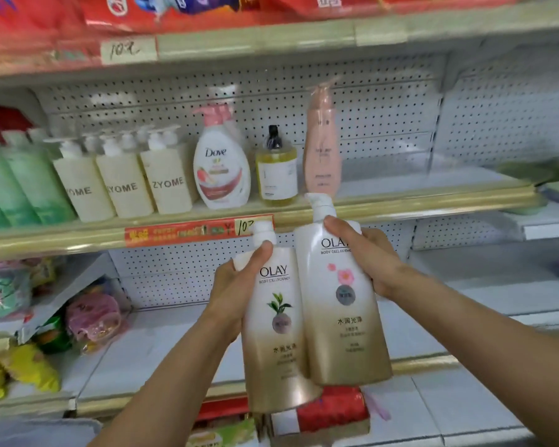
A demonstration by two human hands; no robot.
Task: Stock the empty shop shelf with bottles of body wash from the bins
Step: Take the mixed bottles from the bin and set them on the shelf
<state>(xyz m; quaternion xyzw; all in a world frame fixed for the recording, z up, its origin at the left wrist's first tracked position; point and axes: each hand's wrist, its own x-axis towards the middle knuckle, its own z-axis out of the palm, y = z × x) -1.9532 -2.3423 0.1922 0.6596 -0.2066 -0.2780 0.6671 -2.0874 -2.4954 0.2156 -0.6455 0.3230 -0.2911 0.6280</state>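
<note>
I hold two white-and-gold Olay body wash bottles side by side in front of the shelves. My left hand [236, 285] grips the green-leaf bottle [279, 343] near its shoulder. My right hand [368, 256] grips the pink-flower bottle [339, 317], which sits a little higher, its pump top level with the edge of the middle shelf [400, 208]. On that shelf stand a Dove bottle [221, 169], a yellow bottle [276, 172] and a tall pink bottle [322, 146]. To their right the shelf board is bare.
Three cream ZYOME bottles [123, 182] and green bottles [10, 185] fill the shelf's left part. A red price strip [188, 232] runs along its edge. The lower shelf [162, 346] holds packaged goods at the left. Red packets [333, 408] lie below the bottles.
</note>
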